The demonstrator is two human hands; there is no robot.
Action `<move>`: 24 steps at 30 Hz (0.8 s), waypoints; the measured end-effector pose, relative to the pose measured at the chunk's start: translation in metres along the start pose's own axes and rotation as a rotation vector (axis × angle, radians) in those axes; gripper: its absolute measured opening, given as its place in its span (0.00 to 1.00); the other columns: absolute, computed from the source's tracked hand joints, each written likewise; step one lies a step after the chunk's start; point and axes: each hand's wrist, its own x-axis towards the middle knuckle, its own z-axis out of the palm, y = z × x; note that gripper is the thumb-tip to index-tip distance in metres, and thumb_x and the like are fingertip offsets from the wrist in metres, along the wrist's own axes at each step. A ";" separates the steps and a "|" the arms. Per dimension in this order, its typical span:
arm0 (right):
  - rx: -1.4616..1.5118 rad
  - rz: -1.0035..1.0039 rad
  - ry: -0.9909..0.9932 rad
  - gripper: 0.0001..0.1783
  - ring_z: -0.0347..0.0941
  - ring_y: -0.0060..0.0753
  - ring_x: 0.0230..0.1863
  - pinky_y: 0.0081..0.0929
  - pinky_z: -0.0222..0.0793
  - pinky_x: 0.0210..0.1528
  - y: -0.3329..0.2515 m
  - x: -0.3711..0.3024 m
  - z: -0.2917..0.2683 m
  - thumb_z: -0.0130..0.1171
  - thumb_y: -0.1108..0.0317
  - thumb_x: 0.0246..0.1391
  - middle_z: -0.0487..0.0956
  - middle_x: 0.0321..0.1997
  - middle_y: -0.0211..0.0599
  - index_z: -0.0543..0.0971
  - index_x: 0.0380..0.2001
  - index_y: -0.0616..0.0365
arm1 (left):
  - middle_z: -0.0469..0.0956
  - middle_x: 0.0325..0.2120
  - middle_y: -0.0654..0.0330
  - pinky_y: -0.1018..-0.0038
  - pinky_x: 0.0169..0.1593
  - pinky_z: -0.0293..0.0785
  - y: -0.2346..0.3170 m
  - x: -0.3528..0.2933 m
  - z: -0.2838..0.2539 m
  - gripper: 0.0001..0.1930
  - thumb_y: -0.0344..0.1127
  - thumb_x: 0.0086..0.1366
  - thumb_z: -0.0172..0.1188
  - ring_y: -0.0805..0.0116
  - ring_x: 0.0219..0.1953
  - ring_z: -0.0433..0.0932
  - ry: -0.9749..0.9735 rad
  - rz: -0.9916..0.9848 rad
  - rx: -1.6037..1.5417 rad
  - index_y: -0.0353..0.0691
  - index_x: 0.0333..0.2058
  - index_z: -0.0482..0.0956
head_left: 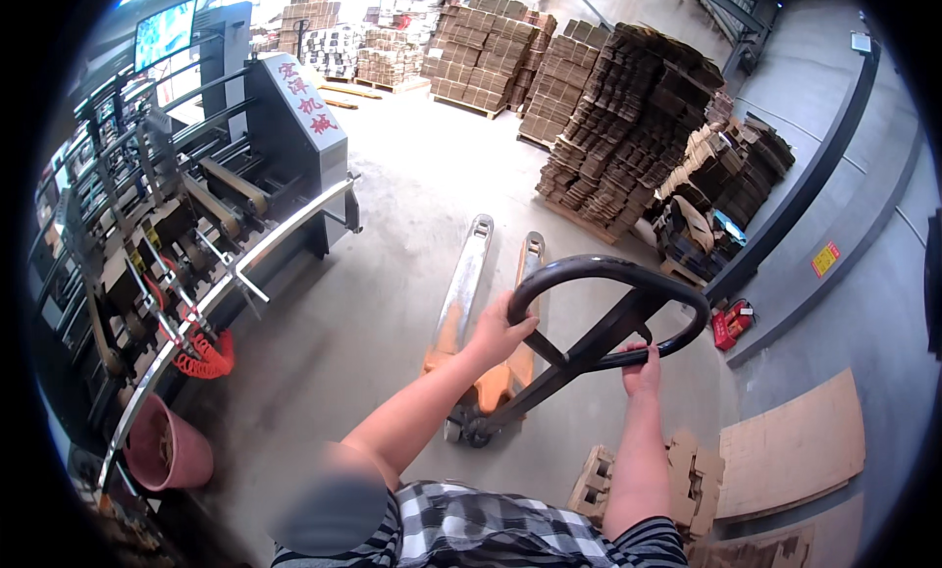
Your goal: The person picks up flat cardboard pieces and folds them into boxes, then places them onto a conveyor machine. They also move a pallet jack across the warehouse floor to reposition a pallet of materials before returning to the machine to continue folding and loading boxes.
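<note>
Both of my hands are on the black loop handle (601,266) of an orange pallet jack (496,384). My left hand (500,333) is closed round the left side of the loop. On its lower bar, near a small lever, my right hand (642,372) is closed, its fingers partly hidden by the bar. The handle leans up toward me and to the right. Two forks point away from me: the left fork (463,284) is worn to bare metal, and the right fork (531,262) is partly behind the handle. Neither fork carries a load.
A dark machine (316,156) with a curved metal rail stands left, above a pink bucket (169,445). Stacked flat cardboard (618,127) rises ahead right. Red fire equipment (732,325) sits by the right wall; cardboard sheets (795,450) and cardboard pieces (695,475) lie near my right arm.
</note>
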 end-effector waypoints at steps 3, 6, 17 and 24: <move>-0.049 -0.011 -0.006 0.12 0.71 0.35 0.28 0.38 0.73 0.38 0.016 0.045 0.010 0.45 0.62 0.60 0.72 0.26 0.34 0.69 0.28 0.58 | 0.75 0.25 0.62 0.74 0.37 0.71 -0.015 0.037 -0.001 0.12 0.32 0.54 0.62 0.73 0.30 0.74 -0.023 -0.013 -0.047 0.38 0.35 0.70; 0.027 -0.017 -0.035 0.11 0.70 0.36 0.32 0.39 0.69 0.44 0.039 0.053 0.028 0.45 0.64 0.58 0.72 0.27 0.38 0.70 0.27 0.58 | 0.74 0.25 0.63 0.74 0.37 0.72 -0.038 0.071 -0.015 0.13 0.31 0.54 0.62 0.74 0.30 0.74 -0.019 -0.031 -0.179 0.38 0.37 0.70; -0.744 -0.052 -1.357 0.22 0.72 0.32 0.46 0.30 0.67 0.48 0.086 -0.008 0.191 0.66 0.71 0.40 0.75 0.42 0.38 0.75 0.42 0.61 | 0.74 0.41 0.46 0.65 0.48 0.70 -0.107 0.261 -0.080 0.25 0.38 0.58 0.57 0.52 0.44 0.74 0.161 -0.141 0.273 0.32 0.50 0.63; -0.741 0.396 -1.137 0.06 0.70 0.17 0.20 0.16 0.65 0.23 0.137 0.073 0.280 0.61 0.74 0.46 0.73 0.19 0.27 0.73 0.21 0.60 | 0.73 0.48 0.56 0.74 0.51 0.66 -0.140 0.264 -0.069 0.22 0.44 0.67 0.47 0.70 0.49 0.70 -0.018 -0.391 -0.433 0.38 0.55 0.68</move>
